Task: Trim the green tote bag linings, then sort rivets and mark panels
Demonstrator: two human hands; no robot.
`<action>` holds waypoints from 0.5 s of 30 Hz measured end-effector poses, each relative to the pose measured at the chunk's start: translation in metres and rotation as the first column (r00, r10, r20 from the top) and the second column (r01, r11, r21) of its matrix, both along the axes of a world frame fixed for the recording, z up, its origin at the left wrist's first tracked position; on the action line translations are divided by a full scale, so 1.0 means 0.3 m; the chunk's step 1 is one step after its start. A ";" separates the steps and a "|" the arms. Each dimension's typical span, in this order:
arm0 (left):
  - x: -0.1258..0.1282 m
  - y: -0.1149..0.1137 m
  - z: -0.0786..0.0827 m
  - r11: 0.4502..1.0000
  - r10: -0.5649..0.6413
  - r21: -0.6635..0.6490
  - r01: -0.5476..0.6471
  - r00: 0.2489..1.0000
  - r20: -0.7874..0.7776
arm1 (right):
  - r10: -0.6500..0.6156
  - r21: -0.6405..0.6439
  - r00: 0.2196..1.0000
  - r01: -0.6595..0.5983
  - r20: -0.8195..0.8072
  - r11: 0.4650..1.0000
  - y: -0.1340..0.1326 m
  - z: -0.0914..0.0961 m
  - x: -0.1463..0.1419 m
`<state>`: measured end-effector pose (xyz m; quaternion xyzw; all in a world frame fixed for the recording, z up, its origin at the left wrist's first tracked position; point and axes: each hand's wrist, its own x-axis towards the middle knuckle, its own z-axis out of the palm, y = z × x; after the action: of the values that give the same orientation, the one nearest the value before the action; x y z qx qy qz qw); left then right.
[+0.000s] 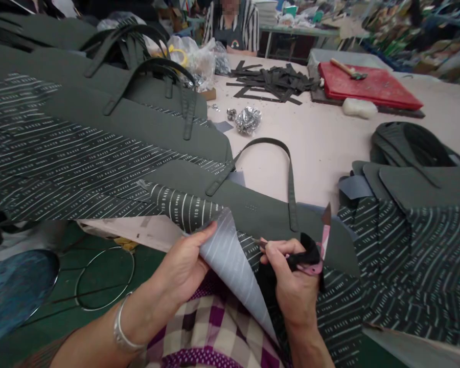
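My left hand pinches the folded-back edge of a dark striped lining fabric, its pale grey underside turned up. My right hand is closed around pink-handled scissors, partly wrapped in black. A pointed dark tip sticks up behind that hand, and a small metal tip shows at its thumb and forefinger, close to the lining. Beyond both hands lies a dark grey-green bag panel with a strap handle curving away over the table.
More bag panels with handles overlap on the left; another stack lies right. Farther back are black strips, a bag of metal fittings, and a hammer on a red slab. A person sits across the table.
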<state>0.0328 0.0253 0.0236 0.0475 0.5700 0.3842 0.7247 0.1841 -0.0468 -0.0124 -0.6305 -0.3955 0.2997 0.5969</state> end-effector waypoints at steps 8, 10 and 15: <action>0.007 -0.016 -0.044 0.996 0.059 0.059 -0.059 0.998 0.000 | -0.051 0.008 0.996 0.051 -0.074 0.999 0.036 -0.005 -0.008; 0.004 -0.025 -0.049 0.996 0.060 0.061 -0.059 0.998 -0.004 | -0.046 -0.019 0.999 0.046 -0.025 0.999 0.038 0.001 -0.017; -0.003 -0.033 -0.045 0.998 0.053 0.032 -0.052 0.998 -0.018 | -0.056 -0.048 0.993 0.061 0.109 0.997 0.036 0.016 -0.042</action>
<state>0.0318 0.0154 0.0102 0.0475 0.5719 0.4114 0.7082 0.1713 -0.0360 -0.0077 -0.6722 -0.4005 0.2579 0.5667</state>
